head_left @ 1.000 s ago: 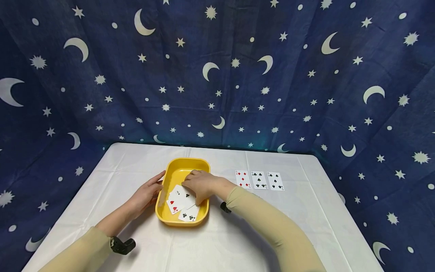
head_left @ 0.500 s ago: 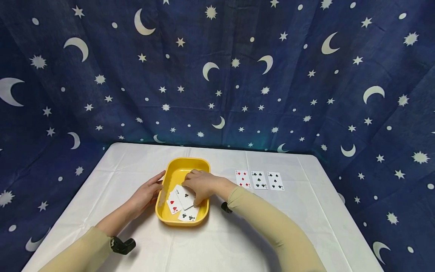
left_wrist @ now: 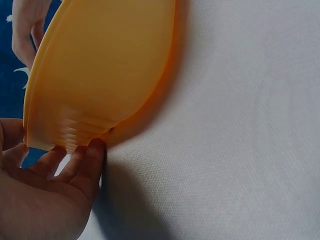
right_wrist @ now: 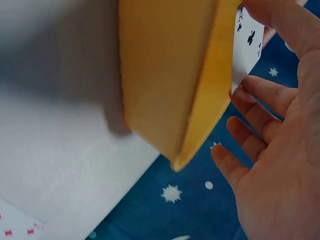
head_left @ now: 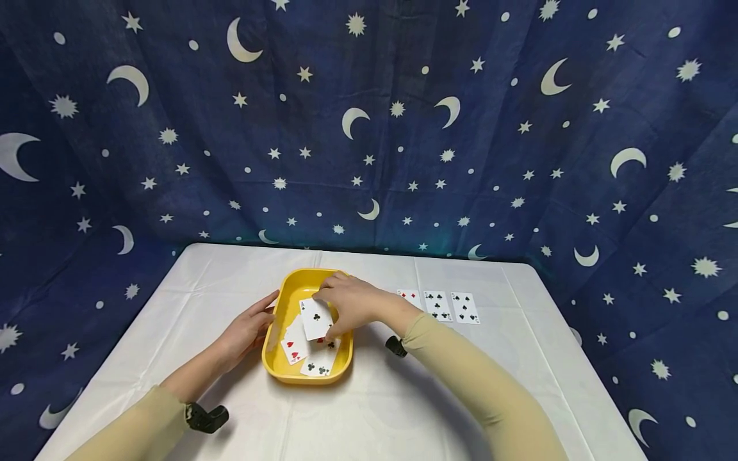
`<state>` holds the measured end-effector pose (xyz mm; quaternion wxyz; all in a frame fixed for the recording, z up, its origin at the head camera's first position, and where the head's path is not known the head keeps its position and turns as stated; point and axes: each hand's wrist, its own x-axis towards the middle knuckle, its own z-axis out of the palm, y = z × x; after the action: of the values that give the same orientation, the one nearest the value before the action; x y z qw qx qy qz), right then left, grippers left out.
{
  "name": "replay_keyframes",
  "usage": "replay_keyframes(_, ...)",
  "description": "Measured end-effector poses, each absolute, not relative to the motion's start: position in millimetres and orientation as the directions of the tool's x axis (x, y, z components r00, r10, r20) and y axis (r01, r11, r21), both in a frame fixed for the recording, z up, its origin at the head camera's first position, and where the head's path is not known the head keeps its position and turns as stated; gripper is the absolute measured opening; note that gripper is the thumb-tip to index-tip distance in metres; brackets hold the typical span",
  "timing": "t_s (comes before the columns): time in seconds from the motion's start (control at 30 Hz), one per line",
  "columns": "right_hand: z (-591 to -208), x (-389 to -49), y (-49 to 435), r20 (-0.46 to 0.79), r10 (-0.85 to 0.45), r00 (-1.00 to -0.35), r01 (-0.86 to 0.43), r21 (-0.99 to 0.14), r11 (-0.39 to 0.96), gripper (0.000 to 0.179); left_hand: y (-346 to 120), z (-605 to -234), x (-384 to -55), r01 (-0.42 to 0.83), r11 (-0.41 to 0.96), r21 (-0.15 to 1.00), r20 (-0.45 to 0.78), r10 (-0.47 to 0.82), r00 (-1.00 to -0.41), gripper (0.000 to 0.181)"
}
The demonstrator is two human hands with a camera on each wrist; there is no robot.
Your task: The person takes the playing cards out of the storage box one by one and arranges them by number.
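My right hand (head_left: 354, 304) pinches an ace of clubs (head_left: 315, 320) by its right edge, between thumb and fingertips, and holds it tilted above the other cards in a yellow tray (head_left: 295, 294). In the right wrist view the ace (right_wrist: 247, 47) shows above the tray's rim. Below it lie overlapping cards, face up: a hearts card (head_left: 293, 349) and a clubs card (head_left: 317, 367); a red pip shows just under the ace. My left hand (head_left: 245, 333) grips the tray's left side, with fingers (left_wrist: 90, 165) against the outer wall.
Three face-up cards lie in a row right of the tray: a diamonds card (head_left: 408, 296), partly behind my right forearm, a clubs card (head_left: 438, 306) and a spades card (head_left: 464, 308). A white cloth (head_left: 346, 422) covers the table. A dark blue curtain (head_left: 369, 128) hangs behind.
The ace of clubs has risen off the other cards in my right hand, uncovering more of those below. My right forearm has shifted right, covering part of the diamonds card. My left hand stays put.
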<state>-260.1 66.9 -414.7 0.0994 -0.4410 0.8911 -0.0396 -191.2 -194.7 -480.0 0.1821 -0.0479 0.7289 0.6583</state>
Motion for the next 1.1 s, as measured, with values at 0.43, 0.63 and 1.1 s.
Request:
replay_keyframes(0.43,-383,-263,108,-0.037,-0.749,-0.662,-0.728,-0.203,0.654,0.082,-195,-482,-194,-0.314,0.128,0.941,-0.333,0.174,-0.927,0.066)
replay_keyframes(0.63,-377,-262,130,-0.018,-0.722,-0.691,-0.710,-0.171,0.684,0.084,-196,-482,-194,-0.312,0.127,0.941,-0.331,0.172,-0.928,0.066)
replay_keyframes(1.1,-377,-253,190,-0.007,-0.655,-0.756,-0.646,-0.150,0.748,0.086,-197,-484,-194,-0.306,0.123,0.944,-0.324,0.177,-0.929,0.066)
